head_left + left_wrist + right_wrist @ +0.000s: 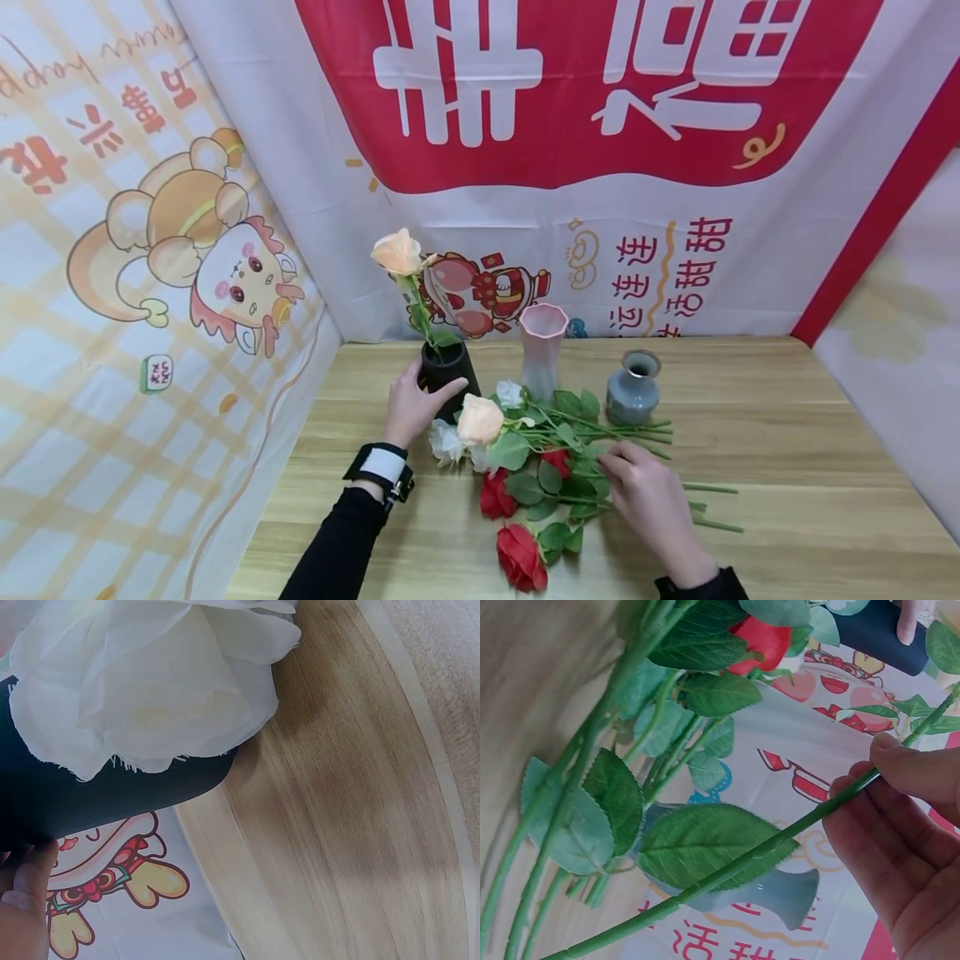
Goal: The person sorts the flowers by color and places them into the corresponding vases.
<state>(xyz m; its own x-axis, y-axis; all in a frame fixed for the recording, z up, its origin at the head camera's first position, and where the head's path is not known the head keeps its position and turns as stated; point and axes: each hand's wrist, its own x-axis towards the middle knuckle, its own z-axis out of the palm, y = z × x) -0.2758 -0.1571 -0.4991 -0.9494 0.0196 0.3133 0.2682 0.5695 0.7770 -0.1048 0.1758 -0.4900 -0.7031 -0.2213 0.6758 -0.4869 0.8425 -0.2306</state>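
My left hand grips the black vase, thumb and fingers round its sides. A peach rose stands in that vase, its stem leaning left. My right hand pinches a green stem between thumb and fingers. The stem runs up toward a pale peach bloom at the right wrist view's corner; in the head view a peach rose lies over the pile beside the black vase. In the left wrist view a white flower covers part of the vase, and only some left fingertips show.
Behind the flowers stands a pink-white vase, with a small blue-grey vase to its right. Red roses and leafy stems lie across the wooden table. Printed cloth hangs at the back and left.
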